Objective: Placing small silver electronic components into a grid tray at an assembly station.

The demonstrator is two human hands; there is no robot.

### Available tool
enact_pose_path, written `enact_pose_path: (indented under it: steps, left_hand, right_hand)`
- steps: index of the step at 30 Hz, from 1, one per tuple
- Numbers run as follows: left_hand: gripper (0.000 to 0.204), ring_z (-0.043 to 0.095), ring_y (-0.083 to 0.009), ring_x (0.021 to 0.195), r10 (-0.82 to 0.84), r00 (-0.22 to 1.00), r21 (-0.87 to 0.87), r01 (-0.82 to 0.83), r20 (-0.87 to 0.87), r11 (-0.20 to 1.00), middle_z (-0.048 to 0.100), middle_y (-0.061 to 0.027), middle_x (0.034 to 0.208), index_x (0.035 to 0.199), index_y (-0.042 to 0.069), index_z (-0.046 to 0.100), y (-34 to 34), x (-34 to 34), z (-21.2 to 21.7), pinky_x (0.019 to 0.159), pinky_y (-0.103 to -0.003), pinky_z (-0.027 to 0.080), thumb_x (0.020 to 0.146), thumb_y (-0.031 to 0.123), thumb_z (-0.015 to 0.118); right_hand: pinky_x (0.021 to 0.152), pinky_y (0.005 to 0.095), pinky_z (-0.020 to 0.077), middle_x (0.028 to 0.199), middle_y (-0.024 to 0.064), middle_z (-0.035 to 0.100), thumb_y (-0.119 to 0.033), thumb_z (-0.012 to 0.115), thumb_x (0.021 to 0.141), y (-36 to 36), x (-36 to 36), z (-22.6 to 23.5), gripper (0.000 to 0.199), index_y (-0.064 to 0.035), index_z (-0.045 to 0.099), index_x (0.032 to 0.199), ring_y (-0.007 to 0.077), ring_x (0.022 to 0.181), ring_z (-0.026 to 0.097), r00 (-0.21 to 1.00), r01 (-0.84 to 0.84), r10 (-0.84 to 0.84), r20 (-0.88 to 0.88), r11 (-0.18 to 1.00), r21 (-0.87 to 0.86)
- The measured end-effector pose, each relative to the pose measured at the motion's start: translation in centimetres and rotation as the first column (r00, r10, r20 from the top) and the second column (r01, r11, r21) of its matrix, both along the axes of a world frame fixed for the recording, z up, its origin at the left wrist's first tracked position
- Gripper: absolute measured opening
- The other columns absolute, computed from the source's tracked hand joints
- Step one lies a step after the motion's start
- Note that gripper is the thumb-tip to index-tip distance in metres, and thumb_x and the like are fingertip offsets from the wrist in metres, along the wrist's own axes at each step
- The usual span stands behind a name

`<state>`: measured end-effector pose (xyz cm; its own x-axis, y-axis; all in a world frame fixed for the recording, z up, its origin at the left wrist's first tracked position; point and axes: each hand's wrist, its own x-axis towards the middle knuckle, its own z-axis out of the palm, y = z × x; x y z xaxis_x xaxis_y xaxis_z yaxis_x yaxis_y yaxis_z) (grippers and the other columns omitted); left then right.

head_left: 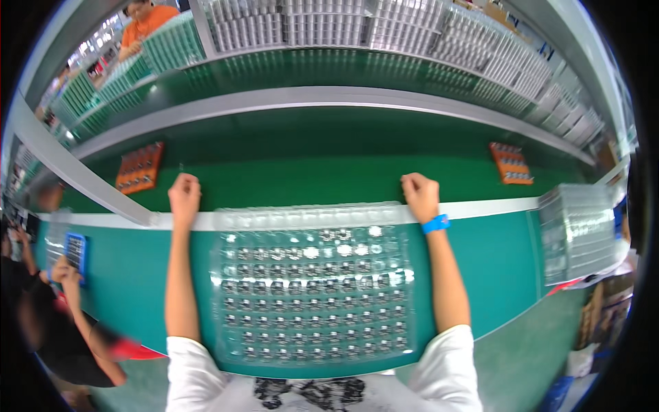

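A clear plastic tray [214, 302] lies flat on the teal tabletop between my forearms, its pockets filled in rows with small dark metallic parts. Toward its far edge, several pockets hold no part. My left hand [184, 198] is closed beyond the tray's far left corner, over the edge of the dark green belt. A tiny thin thing shows just past its fingertips; whether they grip it is unclear. Beyond the far right corner, my right hand [421, 198], with a blue band at the wrist, has its fingers pinched together. Anything inside them is hidden.
Orange blocks with small parts stand on the belt at left [139, 168] and right [511, 163]. Stacked clear trays [580, 233] stand at the right. A metal post [82, 165] slants at left. Above runs a shelf of stacked trays [322, 27]. A co-worker [62, 323] holds a blue-framed object.
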<state>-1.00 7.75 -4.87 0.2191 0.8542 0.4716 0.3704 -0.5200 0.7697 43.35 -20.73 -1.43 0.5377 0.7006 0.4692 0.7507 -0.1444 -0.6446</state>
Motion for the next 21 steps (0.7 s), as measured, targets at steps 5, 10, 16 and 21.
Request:
enact_pose_path:
  steps: [5, 10, 16, 21]
  left_hand:
    - [0.010, 0.049, -0.0081, 0.051, 0.017, 1.000, -0.008, -0.017, -0.006, 1.000, 0.051, -0.0034, 0.058, 0.082, 0.000, 0.055, -0.4, 0.9, 0.2, 0.047, -0.024, 0.039, 0.089, 0.008, 0.055]
    - [0.010, 0.045, -0.0080, 0.050, 0.019, 0.999, -0.014, -0.018, 0.048, 1.000, 0.049, -0.0034, 0.056, 0.080, 0.000, 0.053, -0.9, 0.6, -0.4, 0.046, -0.026, 0.036, 0.088, 0.006, 0.054]
    - [0.009, 0.042, -0.0129, 0.048, 0.030, 1.000, 0.051, -0.030, 0.005, 0.998, 0.045, -0.0079, 0.055, 0.081, -0.001, 0.053, -1.1, 0.9, -0.4, 0.047, -0.030, 0.034, 0.086, 0.006, 0.055]
    - [0.009, 0.043, -0.0135, 0.048, 0.019, 1.000, 0.076, -0.020, 0.014, 0.997, 0.045, -0.0083, 0.055, 0.080, -0.001, 0.052, -1.1, 1.4, 0.1, 0.047, -0.031, 0.034, 0.085, 0.006, 0.056]
  right_hand:
    - [0.048, 0.0270, 0.0428, 0.058, 0.0082, 0.058, -0.010, 0.058, 0.088, -0.5, 0.5, 0.6, 0.017, 0.0037, 0.066, 0.081, 0.0114, 0.050, 0.054, 0.998, -0.026, 0.028, 0.060, 0.999, -0.034]
    - [0.047, 0.0343, 0.0425, 0.057, 0.0136, 0.057, -0.013, 0.061, 0.084, -0.3, 0.4, 0.3, 0.016, 0.0008, 0.066, 0.077, 0.0253, 0.048, 0.055, 0.999, -0.024, 0.025, 0.020, 0.999, -0.025]
    - [0.045, 0.0313, 0.0407, 0.054, 0.0112, 0.056, -0.012, 0.061, 0.085, -0.7, 0.6, 0.3, 0.017, 0.0023, 0.065, 0.077, 0.0183, 0.044, 0.051, 0.999, -0.026, 0.027, 0.046, 0.999, -0.023]
    - [0.045, 0.0288, 0.0401, 0.052, 0.0069, 0.055, -0.013, 0.059, 0.087, -0.9, 0.3, 0.9, 0.020, 0.0040, 0.065, 0.078, 0.0112, 0.045, 0.050, 1.000, -0.008, 0.008, -0.010, 0.998, -0.055]
